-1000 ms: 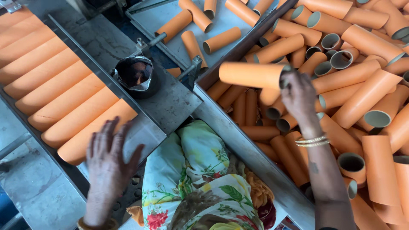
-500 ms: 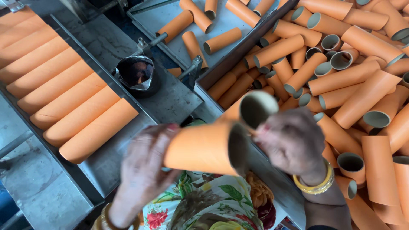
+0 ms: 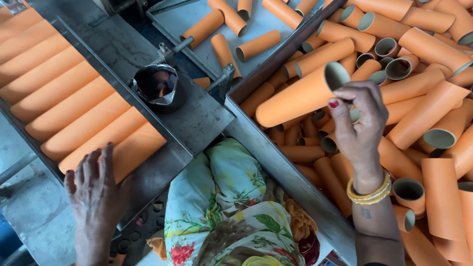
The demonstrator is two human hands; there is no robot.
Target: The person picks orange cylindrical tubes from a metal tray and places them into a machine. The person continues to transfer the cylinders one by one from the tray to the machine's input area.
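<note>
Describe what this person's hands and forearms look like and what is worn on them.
Both forearms are bare, with no sleeves or gloves. The right hand has a red-painted thumbnail, stacked yellow bangles at the wrist and a small dark mark below them. The left hand wears no rings.

Small dark foil-lined pot (image 3: 158, 86) on grey metal ledge (image 3: 197, 118) — floral cloth (image 3: 231, 207) below.

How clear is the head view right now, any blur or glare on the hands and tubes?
Head view: even, soft light, no harsh glare; right hand and the orange tube it lifts look sharp; left hand on the row of tubes is sharp too; only dull sheen on the metal tray.
</note>
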